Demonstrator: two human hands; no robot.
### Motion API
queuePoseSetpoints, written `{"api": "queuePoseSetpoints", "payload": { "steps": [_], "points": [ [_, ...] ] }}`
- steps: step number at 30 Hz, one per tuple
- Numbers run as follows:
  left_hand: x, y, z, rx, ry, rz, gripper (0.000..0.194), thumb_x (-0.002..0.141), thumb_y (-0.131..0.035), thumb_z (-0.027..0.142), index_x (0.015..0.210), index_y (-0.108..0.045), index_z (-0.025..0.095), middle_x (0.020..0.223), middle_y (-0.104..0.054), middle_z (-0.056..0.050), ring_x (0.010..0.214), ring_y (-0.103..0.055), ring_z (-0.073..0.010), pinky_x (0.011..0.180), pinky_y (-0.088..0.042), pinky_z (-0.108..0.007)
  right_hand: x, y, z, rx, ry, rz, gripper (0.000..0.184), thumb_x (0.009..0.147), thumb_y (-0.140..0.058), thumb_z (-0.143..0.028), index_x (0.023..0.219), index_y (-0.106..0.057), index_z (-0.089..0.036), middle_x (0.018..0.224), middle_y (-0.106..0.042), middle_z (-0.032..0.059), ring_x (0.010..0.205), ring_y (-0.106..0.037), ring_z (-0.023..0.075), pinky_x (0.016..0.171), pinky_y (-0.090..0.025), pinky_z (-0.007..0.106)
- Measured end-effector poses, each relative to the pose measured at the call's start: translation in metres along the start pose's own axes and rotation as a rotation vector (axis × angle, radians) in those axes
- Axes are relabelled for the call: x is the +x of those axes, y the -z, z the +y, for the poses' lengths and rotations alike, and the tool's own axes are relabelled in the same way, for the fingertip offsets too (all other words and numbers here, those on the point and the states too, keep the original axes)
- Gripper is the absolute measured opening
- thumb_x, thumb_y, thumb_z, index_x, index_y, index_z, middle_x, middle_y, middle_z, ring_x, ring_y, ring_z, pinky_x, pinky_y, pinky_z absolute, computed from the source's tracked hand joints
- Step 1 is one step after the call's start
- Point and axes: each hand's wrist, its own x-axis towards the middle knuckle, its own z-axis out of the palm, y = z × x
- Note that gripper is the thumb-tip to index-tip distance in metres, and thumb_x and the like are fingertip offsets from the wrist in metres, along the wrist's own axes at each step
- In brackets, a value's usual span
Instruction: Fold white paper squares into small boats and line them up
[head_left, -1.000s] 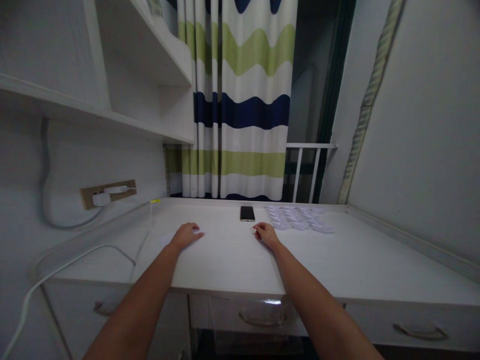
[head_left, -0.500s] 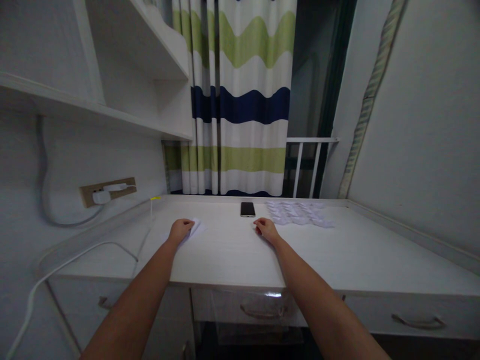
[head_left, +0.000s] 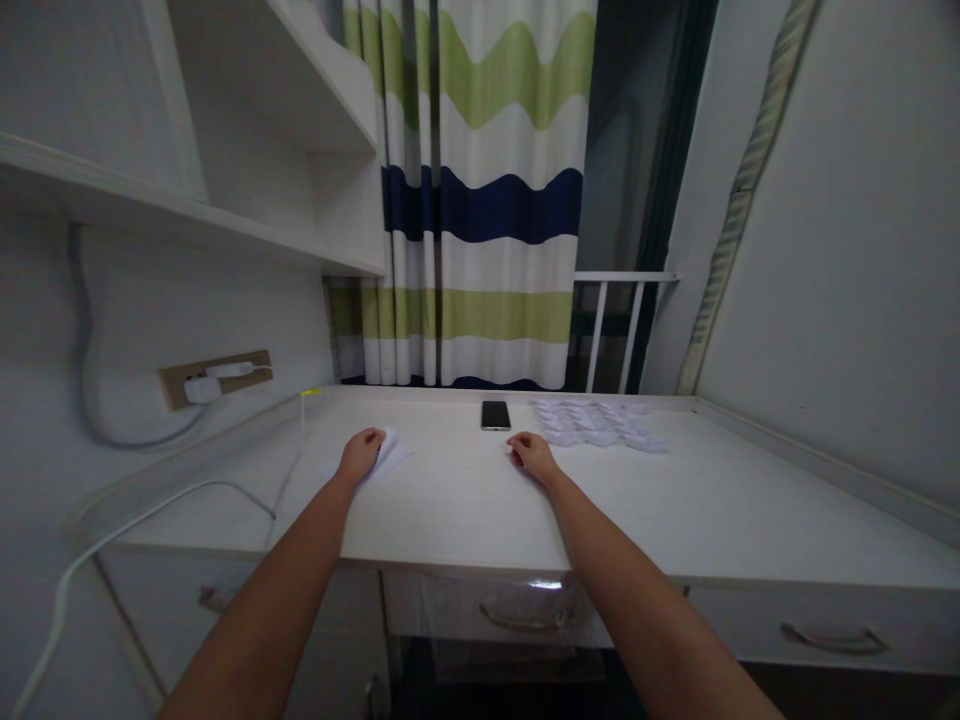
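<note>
On the left side of the white desk, my left hand (head_left: 361,452) pinches a sheet of white paper (head_left: 390,456). The paper's near edge is lifted and bent beside my fingers, and my wrist hides part of it. My right hand (head_left: 534,456) rests low over the desk's middle, fingers closed in a pinch; whatever is between the fingertips is too small to make out. Just beyond it lies a dark-screened phone (head_left: 495,415). To the right of that hand, rows of small folded white paper pieces (head_left: 596,424) are laid out on the desk.
A white desk (head_left: 457,510) with drawers (head_left: 832,620) below spans the view. At left, a white cable (head_left: 172,500) crosses the desk edge, near a wall socket with plugs (head_left: 202,388). A shelf (head_left: 247,240) overhangs the left side. A striped curtain (head_left: 502,270) hangs behind.
My left hand has lifted the paper's edge a little, so more of the sheet shows to its right. My right hand stays in nearly the same place. The view has tilted slightly.
</note>
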Motion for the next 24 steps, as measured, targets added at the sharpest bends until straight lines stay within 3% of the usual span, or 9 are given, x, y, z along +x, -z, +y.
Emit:
{"api": "queuePoseSetpoints", "payload": {
  "steps": [8, 13, 19, 24],
  "points": [
    [-0.004, 0.006, 0.005, 0.155, 0.034, 0.124, 0.028, 0.073, -0.039, 0.033, 0.074, -0.061, 0.017, 0.078, -0.065, -0.007, 0.075, -0.057, -0.0189, 0.066, -0.04, -0.026, 0.0, 0.0, 0.0, -0.02, 0.027, 0.003, 0.02, 0.07, -0.049, -0.03, 0.071, -0.061, -0.014, 0.045, -0.052, -0.0025, 0.042, -0.046, 0.0082, 0.046, -0.036, 0.02],
    [-0.01, 0.015, 0.016, 0.181, 0.035, 0.287, 0.032, 0.077, -0.034, 0.036, 0.082, -0.059, 0.017, 0.079, -0.063, -0.007, 0.073, -0.055, -0.0191, 0.067, -0.039, -0.027, -0.002, 0.0, -0.004, -0.022, 0.017, 0.002, 0.017, 0.069, -0.048, -0.026, 0.069, -0.059, -0.014, 0.044, -0.05, -0.003, 0.041, -0.044, 0.0081, 0.045, -0.035, 0.02],
    [-0.012, 0.022, 0.029, 0.169, -0.197, 0.489, 0.03, 0.08, -0.032, 0.033, 0.081, -0.056, 0.016, 0.081, -0.058, -0.008, 0.08, -0.051, -0.0186, 0.076, -0.039, -0.03, -0.002, 0.0, -0.006, -0.015, 0.006, 0.0, 0.016, 0.07, -0.048, -0.025, 0.069, -0.06, -0.014, 0.045, -0.051, -0.0027, 0.041, -0.045, 0.0078, 0.045, -0.035, 0.02],
    [-0.012, 0.019, 0.05, 0.071, -0.31, 0.477, 0.027, 0.081, -0.035, 0.035, 0.078, -0.055, 0.017, 0.082, -0.056, -0.006, 0.082, -0.05, -0.0176, 0.079, -0.039, -0.03, -0.001, -0.002, -0.002, -0.021, 0.007, 0.027, 0.015, 0.069, -0.052, -0.026, 0.069, -0.06, -0.014, 0.045, -0.052, -0.0025, 0.043, -0.047, 0.0082, 0.046, -0.037, 0.02]
  ]
}}
